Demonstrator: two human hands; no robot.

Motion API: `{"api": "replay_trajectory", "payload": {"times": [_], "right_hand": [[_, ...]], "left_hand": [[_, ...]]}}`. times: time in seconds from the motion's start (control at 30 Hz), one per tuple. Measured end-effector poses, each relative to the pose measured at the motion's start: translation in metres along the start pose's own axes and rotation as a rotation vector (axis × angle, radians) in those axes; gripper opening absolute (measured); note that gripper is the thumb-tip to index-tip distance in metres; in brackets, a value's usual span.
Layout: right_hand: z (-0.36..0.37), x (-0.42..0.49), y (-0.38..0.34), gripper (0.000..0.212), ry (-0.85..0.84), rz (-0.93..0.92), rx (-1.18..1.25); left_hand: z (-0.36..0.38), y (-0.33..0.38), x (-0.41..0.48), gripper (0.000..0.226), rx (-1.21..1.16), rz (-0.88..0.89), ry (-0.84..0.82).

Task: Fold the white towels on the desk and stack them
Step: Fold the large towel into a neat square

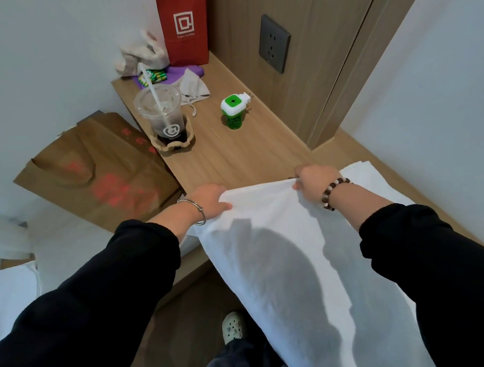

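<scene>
A large white towel (288, 264) hangs from both my hands over the near edge of the wooden desk (234, 153) and drapes down toward the floor. My left hand (211, 198) grips its upper left corner, and my right hand (315, 180) pinches the upper right corner. The top edge is stretched between them just above the desk surface. Behind my right hand, another white towel (373, 177) lies flat on the desk at the right.
On the desk stand an iced drink cup with a straw (163, 114), a green plug-in device (233, 108), a red paper bag (184, 27) and small clutter. A brown paper bag (96, 167) sits left of the desk. My foot (233, 326) shows below.
</scene>
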State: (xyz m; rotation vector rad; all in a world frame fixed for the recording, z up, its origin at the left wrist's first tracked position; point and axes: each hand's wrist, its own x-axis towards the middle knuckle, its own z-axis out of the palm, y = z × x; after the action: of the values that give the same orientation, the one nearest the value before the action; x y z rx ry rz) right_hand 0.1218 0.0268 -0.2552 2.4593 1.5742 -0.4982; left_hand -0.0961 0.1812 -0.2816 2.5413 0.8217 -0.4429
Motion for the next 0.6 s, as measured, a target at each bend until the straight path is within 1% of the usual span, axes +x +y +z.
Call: {"api": "replay_trajectory", "payload": {"times": [0.1,0.2,0.27,0.33,0.4,0.47,0.53,0.6], "right_hand": [[-0.012,-0.017,-0.001,0.028,0.089,0.018,-0.147],[-0.026,-0.039,0.004,0.029,0.184,0.087,-0.166],[-0.037,-0.058,0.007,0.026,0.231,0.150,-0.153],[-0.046,-0.082,0.008,0.024,0.263,0.228,-0.144],[-0.051,-0.110,0.006,0.027,0.265,0.307,-0.161],[-0.048,-0.139,0.001,0.029,0.256,0.371,-0.187],[-0.039,-0.170,-0.005,0.030,0.246,0.429,-0.185],[-0.029,-0.200,-0.012,0.029,0.205,0.514,-0.182]], "left_hand": [[-0.006,0.005,-0.013,0.026,0.020,0.012,0.025],[-0.012,0.024,-0.027,0.038,-0.094,0.045,-0.012],[-0.015,0.037,-0.037,0.034,-0.147,0.066,-0.069],[-0.015,0.045,-0.048,0.029,-0.112,0.107,-0.159],[-0.013,0.048,-0.057,0.023,-0.052,0.145,-0.222],[-0.012,0.049,-0.064,0.026,-0.028,0.162,-0.183],[-0.010,0.051,-0.072,0.031,-0.004,0.140,-0.081],[-0.007,0.059,-0.082,0.043,0.083,0.121,0.000]]}}
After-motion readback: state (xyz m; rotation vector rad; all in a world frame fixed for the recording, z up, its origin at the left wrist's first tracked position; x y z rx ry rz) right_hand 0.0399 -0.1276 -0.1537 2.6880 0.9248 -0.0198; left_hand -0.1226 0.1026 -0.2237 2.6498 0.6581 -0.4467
